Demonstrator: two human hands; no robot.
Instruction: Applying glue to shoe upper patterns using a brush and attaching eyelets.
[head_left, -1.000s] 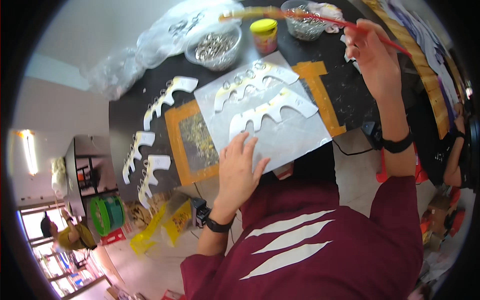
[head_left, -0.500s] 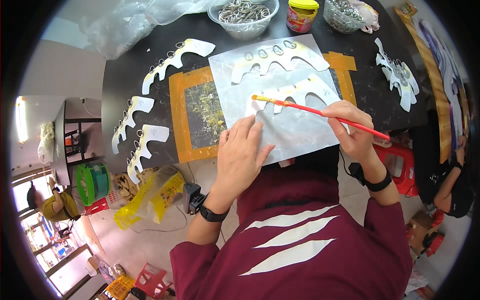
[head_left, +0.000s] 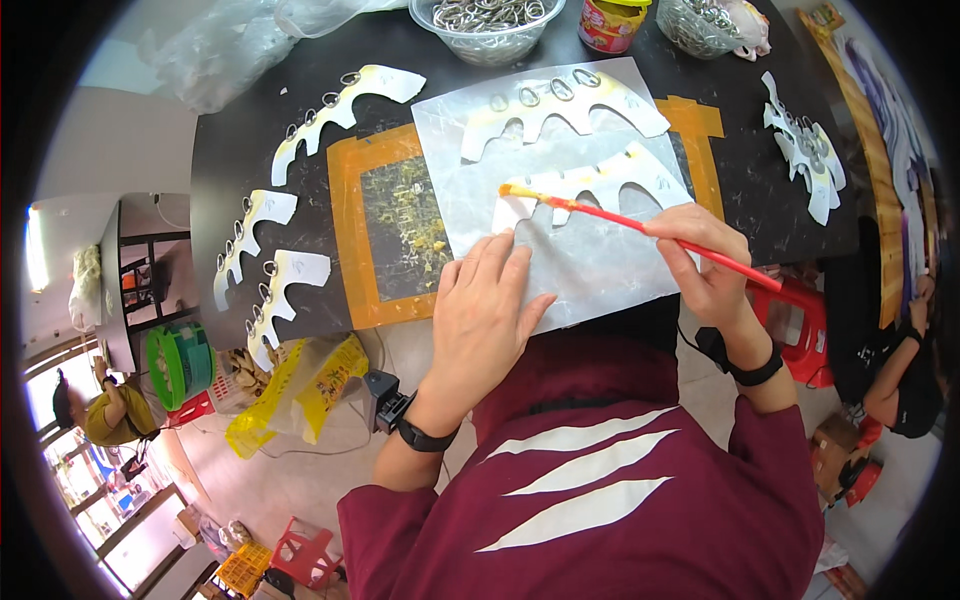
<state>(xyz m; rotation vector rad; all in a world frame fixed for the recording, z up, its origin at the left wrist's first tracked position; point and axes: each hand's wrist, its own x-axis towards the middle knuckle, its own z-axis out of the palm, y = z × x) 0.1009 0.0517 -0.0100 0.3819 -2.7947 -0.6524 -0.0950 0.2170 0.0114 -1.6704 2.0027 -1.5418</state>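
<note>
My right hand (head_left: pixel 708 262) grips a red-handled paintbrush (head_left: pixel 690 244) whose bristles carry yellow paste. The brush tip is at the upper left end of a white scalloped strip (head_left: pixel 636 168), which has a yellowish upper edge. Flat on the grey sheet (head_left: pixel 590 265), my left hand (head_left: pixel 485 300) has its fingers stretched out, the tips at the strip's lower left end. Farther up on the same sheet lies another white scalloped strip (head_left: pixel 570 120) with several metal rings along its top edge. The brush partly covers the nearer strip.
More ringed strips (head_left: pixel 345 105) lie at the table's left, and a heap of them (head_left: pixel 808 155) at the right. Bowls of metal rings (head_left: pixel 488 40) and a yellow-rimmed tub (head_left: pixel 610 28) stand at the back. Orange tape (head_left: pixel 350 240) borders the work spot. Another person (head_left: pixel 110 405) is at far left.
The brush tip has shifted slightly left and up along the nearer strip's end. The view has moved a little; my left hand keeps its place on the sheet.
</note>
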